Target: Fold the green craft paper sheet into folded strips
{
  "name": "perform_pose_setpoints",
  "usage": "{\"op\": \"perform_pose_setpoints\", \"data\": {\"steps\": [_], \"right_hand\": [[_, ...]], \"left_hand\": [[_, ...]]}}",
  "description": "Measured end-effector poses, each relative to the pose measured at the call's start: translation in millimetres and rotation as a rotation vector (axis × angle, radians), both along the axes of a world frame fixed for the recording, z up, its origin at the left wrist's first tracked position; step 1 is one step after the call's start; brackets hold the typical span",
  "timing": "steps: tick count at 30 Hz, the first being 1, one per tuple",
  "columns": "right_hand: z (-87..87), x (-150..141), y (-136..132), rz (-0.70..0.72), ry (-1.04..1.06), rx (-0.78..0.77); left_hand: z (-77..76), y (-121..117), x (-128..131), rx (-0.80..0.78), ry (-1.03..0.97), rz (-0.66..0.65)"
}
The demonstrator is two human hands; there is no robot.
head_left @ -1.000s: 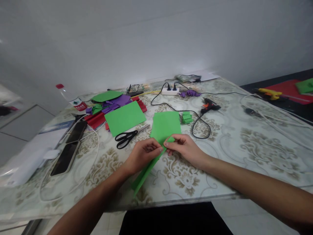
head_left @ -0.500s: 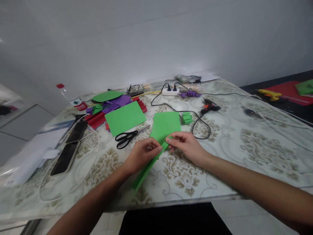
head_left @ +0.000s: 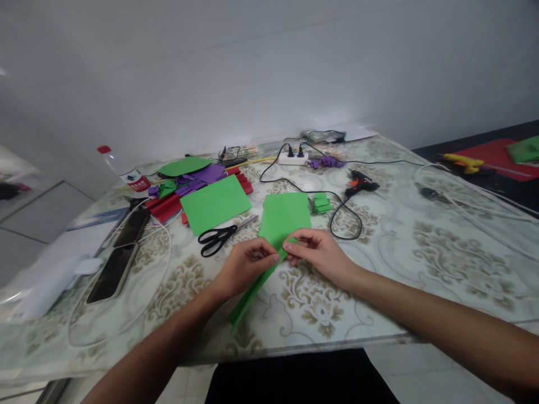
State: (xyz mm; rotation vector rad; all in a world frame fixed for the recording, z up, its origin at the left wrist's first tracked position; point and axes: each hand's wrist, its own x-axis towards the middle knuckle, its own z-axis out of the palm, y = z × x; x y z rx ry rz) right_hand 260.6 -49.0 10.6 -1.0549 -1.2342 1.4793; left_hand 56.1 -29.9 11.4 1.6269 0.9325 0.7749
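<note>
My left hand (head_left: pixel 245 267) and my right hand (head_left: pixel 316 253) meet over the middle of the patterned table (head_left: pixel 421 252). Both pinch a long green paper strip (head_left: pixel 248 296) that runs from my fingertips down and left toward the table's front edge. Fingers of both hands are curled closed on its upper end. Just behind my fingers lies a green paper sheet (head_left: pixel 285 215). Black scissors (head_left: pixel 219 236) lie left of it, beside a larger green sheet (head_left: pixel 214 203).
A black glue gun (head_left: pixel 359 181) with its looping cord, a small stack of green folded pieces (head_left: pixel 322 203), a white power strip (head_left: pixel 293 157), purple and red paper scraps (head_left: pixel 197 178), two phones (head_left: pixel 122 247) and a bottle (head_left: pixel 126 168) lie around.
My hands have barely moved; the right fingers shifted slightly along the upper end of the strip.
</note>
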Motion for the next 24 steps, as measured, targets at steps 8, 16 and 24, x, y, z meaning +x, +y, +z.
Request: {"op": "perform_pose_setpoints", "data": {"steps": [8,16,24], "right_hand": [[-2.6,0.2,0.2,-0.003,-0.007,0.022],[-6.8,-1.7,1.0,0.037,0.007,-0.003],[-4.1,-2.2,-1.5,0.009,0.032,0.017]], "left_hand": [[-0.4,-1.0,1.0,-0.006,0.002,-0.001],[-4.9,-0.2,1.3,-0.039,-0.049,-0.020],[-2.9,0.7,1.0,-0.031,-0.027,-0.008]]}}
